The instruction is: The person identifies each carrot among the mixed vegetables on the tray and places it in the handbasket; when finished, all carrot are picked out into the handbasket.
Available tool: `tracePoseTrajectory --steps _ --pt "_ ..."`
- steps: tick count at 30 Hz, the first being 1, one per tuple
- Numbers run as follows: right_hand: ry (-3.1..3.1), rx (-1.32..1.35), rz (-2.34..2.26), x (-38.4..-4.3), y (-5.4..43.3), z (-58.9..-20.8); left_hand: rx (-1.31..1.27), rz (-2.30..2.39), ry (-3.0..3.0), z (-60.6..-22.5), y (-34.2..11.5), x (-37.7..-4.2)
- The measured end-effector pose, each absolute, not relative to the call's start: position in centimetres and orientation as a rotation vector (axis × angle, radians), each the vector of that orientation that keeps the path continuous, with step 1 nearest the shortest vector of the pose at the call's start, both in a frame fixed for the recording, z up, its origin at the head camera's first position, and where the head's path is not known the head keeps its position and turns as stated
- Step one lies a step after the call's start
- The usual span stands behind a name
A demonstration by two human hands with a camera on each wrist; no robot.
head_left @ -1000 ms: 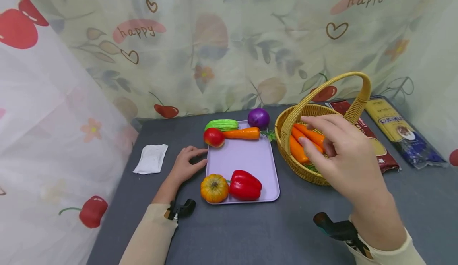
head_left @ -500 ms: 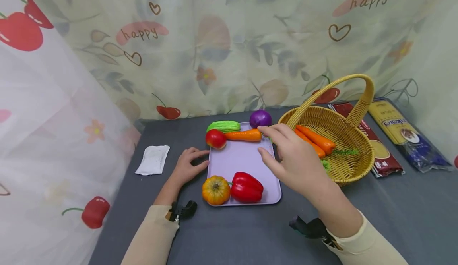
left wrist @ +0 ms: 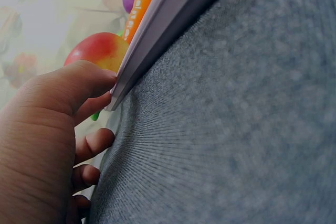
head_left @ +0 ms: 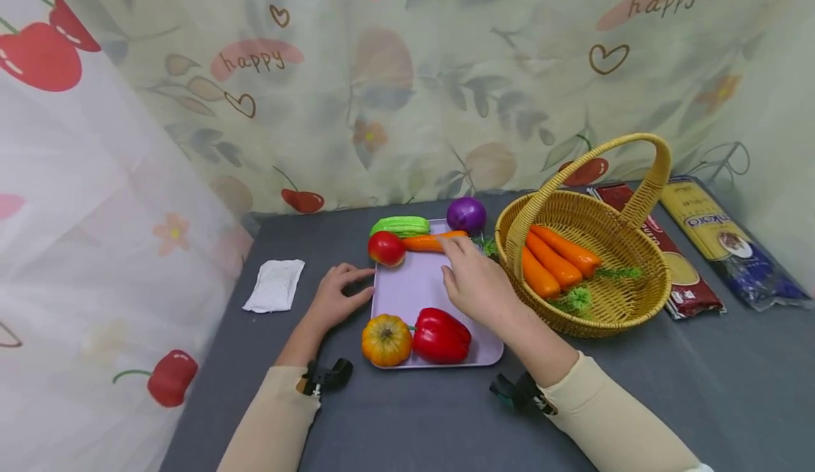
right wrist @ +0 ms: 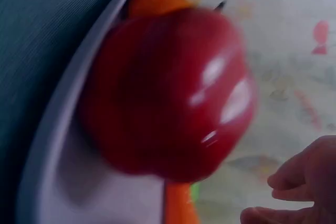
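Note:
My left hand rests at the left side of a lilac tray, thumb and index fingertips right at its rim. In the left wrist view the other fingers curl loosely by the grey cloth. My right hand is over the tray's right side, its fingertips overlapping an orange carrot in the head view. In the right wrist view its thumb and fingers stand apart. Also on the tray are a red apple, a green ridged gourd, a small pumpkin and a red bell pepper.
A purple onion sits at the tray's far right corner. Right of the tray stands a tall-handled wicker basket holding several carrots. Beyond it lie a red packet and a yellow-blue packet. A white pouch lies at left.
My right hand has moved left, from over the basket to the carrot on the tray, uncovering the basket's carrots. My left hand stays at the tray's edge.

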State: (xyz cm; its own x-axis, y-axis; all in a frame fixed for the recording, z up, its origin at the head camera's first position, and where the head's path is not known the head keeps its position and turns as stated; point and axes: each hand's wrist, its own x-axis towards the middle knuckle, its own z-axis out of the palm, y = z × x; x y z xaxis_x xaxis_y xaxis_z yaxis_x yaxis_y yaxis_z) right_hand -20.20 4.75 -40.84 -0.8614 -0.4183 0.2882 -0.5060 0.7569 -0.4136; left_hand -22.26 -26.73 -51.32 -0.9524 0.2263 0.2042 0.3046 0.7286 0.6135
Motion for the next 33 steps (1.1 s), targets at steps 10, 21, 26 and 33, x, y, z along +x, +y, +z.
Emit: tracePoseTrajectory --steps 10,21,26,33 --pt "-2.896 0.534 1.199 -23.6 5.1 -45.1 -0.402 -1.031 -2.842 -51.3 -26.8 -22.3" --pt "-2.958 0.44 1.045 -23.5 5.1 -46.4 -0.424 -1.038 -2.832 -51.0 -26.6 -22.2" --pt "-3.022 0.374 0.858 -22.7 5.0 -45.7 -0.418 -1.037 -2.832 -50.9 -26.6 -22.3" --pt "-3.121 0.322 0.596 -22.0 4.9 -44.8 -0.416 -1.033 -2.833 -51.0 -26.6 -22.2"
